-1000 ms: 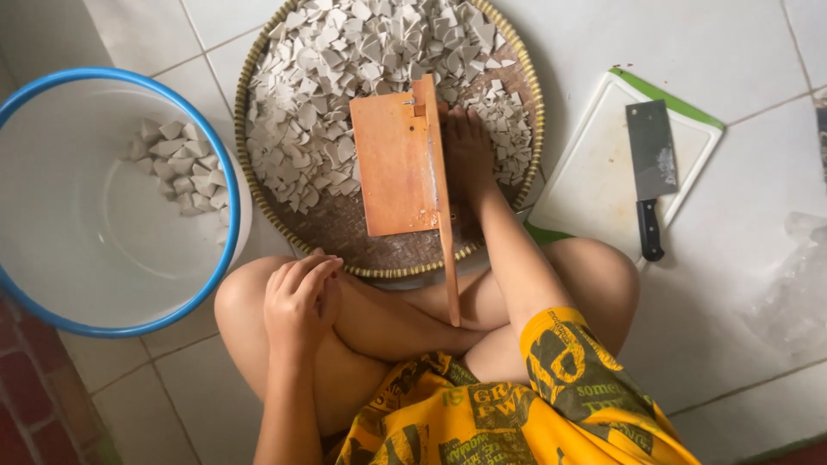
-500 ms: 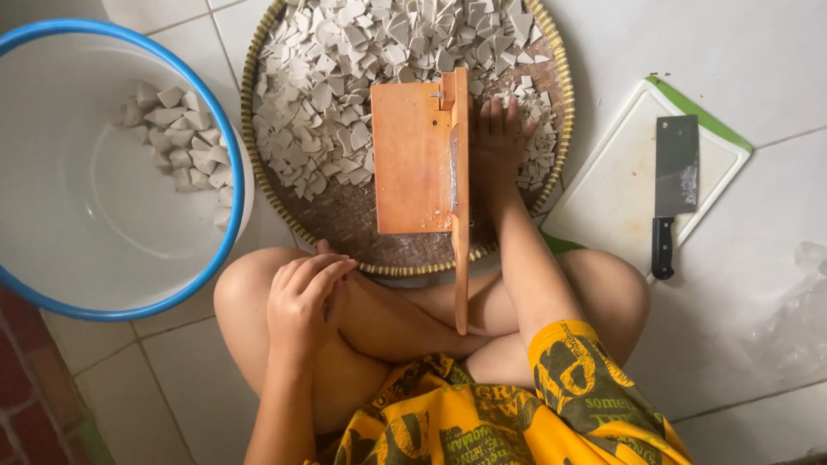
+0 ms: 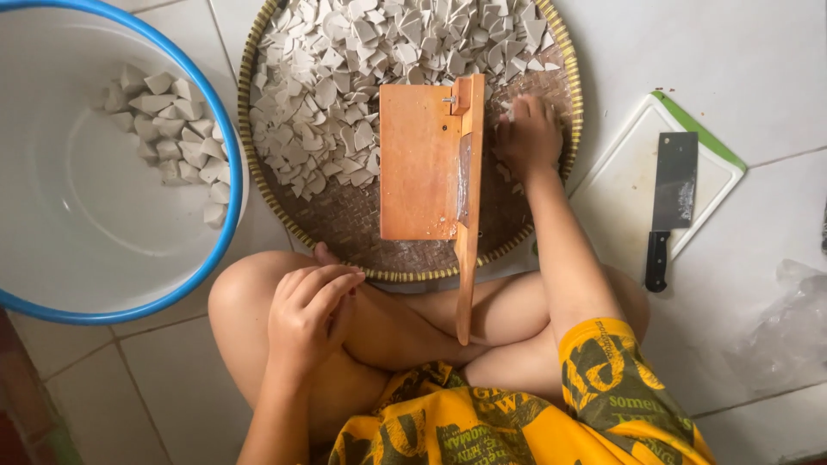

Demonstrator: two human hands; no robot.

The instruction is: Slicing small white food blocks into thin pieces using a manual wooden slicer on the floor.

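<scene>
At the left, a white basin (image 3: 52, 215) with a blue rim is seen on the tiled floor, and only a small heap of grey chunks (image 3: 168, 129) is left in its far right part; most of the basin is bare. Nearer, the left hand (image 3: 306, 323) is rested loosely on the left knee, fingers curled, nothing grasped. In the middle, a round woven tray (image 3: 431, 263) is covered over its far half with thin pale slices (image 3: 345, 77), while its near part is bare weave. A wooden slicer (image 3: 426, 172) is laid across the tray, its long handle propped towards the lap. Just right of it, the right hand (image 3: 527, 138) is placed among the slices at the tray's right side, fingers bent; whether a piece is pinched cannot be told. By judgement, the slicing is well advanced, with few chunks remaining. At the right, a cleaver (image 3: 672, 194) is laid on a white board (image 3: 620, 181).
</scene>
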